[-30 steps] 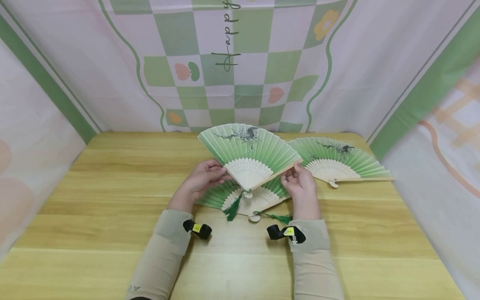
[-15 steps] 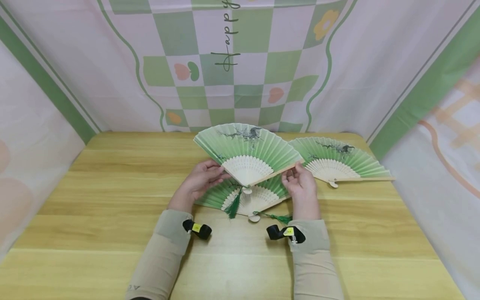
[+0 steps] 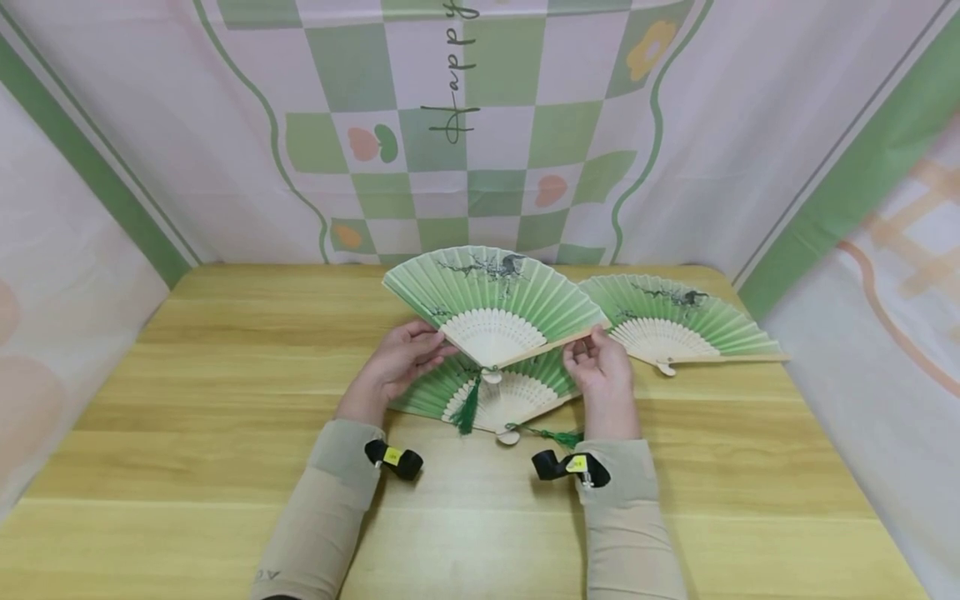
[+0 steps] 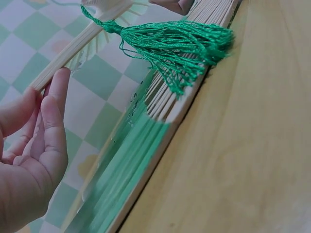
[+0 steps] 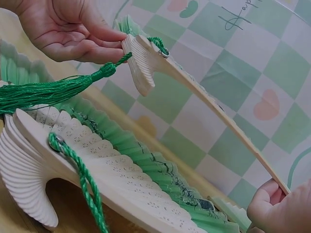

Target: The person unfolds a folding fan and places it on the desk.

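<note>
Between both hands a spread green folding fan (image 3: 495,308) is held up, with a dark branch print and a pale ribbed centre. My left hand (image 3: 405,358) pinches its left outer stick between thumb and fingers, as the left wrist view shows too. At the other side my right hand (image 3: 600,360) pinches the right outer stick (image 5: 233,128) near its end. From the pivot hangs a green tassel (image 3: 467,407). Below, partly hidden by the held one, a second open fan (image 3: 510,402) lies on the table with its own tassel (image 3: 562,437).
A third open fan (image 3: 682,325) lies at the back right of the wooden table (image 3: 225,375), overlapped at its left by the held fan. Behind the table hangs a checked green and white cloth (image 3: 502,67).
The held fan has spread a little wider, its left edge shifting left. Its pivot and tassel have risen slightly. The hands and the two other fans stay nearly in place.
</note>
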Demonstrator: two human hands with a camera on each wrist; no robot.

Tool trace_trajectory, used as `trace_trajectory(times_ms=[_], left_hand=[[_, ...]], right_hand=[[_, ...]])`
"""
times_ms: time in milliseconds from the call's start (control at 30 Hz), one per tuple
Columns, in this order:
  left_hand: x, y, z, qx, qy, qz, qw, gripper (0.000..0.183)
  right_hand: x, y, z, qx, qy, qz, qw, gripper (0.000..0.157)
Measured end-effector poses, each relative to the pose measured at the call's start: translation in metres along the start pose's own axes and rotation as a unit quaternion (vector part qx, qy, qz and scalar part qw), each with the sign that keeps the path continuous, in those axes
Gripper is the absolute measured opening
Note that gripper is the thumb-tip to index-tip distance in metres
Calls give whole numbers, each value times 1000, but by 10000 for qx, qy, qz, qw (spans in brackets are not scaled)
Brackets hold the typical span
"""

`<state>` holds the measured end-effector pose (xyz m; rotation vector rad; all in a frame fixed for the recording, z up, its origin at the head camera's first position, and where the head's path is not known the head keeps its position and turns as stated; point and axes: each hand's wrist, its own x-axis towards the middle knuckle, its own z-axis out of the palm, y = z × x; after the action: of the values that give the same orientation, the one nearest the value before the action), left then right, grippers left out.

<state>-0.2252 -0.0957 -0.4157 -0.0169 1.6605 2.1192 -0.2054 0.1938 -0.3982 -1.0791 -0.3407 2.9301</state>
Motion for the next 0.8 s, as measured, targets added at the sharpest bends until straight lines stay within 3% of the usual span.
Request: trace_trajectory(times_ms=[233, 800], left_hand=[[-1, 0, 0, -60, 56, 22, 10000, 3], [0, -1, 0, -172, 198, 115, 9996, 29]], right_hand=[[-3, 2, 2, 5, 44, -166, 9999, 14], [-6, 5, 3, 146, 406, -718, 9965, 24]])
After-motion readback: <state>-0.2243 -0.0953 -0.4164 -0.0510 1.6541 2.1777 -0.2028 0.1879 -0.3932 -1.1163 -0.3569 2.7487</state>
